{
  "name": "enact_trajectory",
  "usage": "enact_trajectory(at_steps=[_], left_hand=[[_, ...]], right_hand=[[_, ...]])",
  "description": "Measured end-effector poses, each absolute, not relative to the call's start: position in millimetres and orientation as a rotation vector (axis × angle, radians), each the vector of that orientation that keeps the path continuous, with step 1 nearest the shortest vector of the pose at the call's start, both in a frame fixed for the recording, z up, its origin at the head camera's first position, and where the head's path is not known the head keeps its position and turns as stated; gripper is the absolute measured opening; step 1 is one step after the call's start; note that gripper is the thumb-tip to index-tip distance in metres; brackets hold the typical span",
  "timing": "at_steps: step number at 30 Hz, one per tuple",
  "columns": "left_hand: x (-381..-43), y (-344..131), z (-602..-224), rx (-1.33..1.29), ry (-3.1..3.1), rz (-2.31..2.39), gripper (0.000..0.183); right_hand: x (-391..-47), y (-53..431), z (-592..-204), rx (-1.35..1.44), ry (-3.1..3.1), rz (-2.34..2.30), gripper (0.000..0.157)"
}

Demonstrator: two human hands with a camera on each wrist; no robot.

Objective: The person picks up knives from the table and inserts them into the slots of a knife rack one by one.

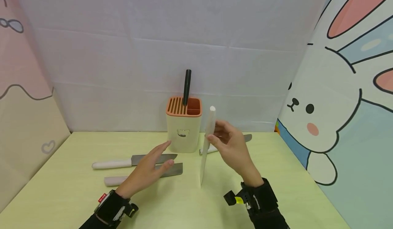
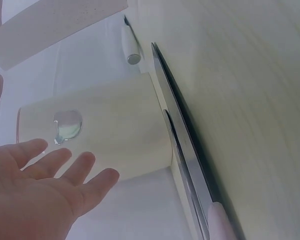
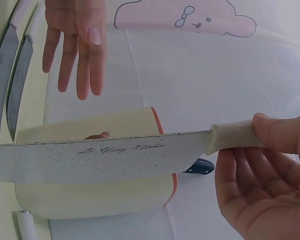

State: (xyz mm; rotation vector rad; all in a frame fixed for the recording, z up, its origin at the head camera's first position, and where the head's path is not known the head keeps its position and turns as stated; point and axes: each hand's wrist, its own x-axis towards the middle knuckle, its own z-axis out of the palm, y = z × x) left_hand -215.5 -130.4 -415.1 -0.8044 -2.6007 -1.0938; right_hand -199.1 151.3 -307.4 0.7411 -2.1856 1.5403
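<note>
Right hand (image 1: 230, 145): thumb and fingers pinch 1 white-handled knife with a speckled pale blade (image 1: 210, 123), point down, in front of and just right of 1 cream block with an orange slotted top (image 1: 176, 140). Left hand (image 1: 146, 173): fingers extended, nothing held, above 2 white-handled grey-bladed knives (image 1: 112, 164) lying on the pale yellow desk (image 1: 165, 208). 1 more white-handled knife (image 1: 212, 149) lies behind right hand, 1 slim black handle (image 1: 187, 86) stands in the block
</note>
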Motion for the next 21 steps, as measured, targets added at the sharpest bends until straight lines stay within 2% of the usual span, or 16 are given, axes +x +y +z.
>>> enact_trajectory(at_steps=[5, 13, 17, 21], left_hand=[[-217.1, -128.9, -412.8, -0.816, -2.576, -1.13, 0.064], [-222.6, -114.6, -393.6, -0.852, -2.479, -1.251, 0.06], [-224.2, -102.0, -372.5, -0.937, -2.371, -1.378, 0.055], [-211.9, -87.4, -334.5, -0.951, -2.31, -1.464, 0.051]], right_hand=[[-183.0, 142.5, -292.9, 0.749, -2.192, 1.565, 0.037], [-180.1, 139.7, -291.4, 0.758, -2.205, 1.573, 0.037], [-179.5, 139.4, -291.7, 0.763, -2.198, 1.585, 0.037], [-179.2, 137.9, -291.5, 0.785, -2.197, 1.601, 0.038]])
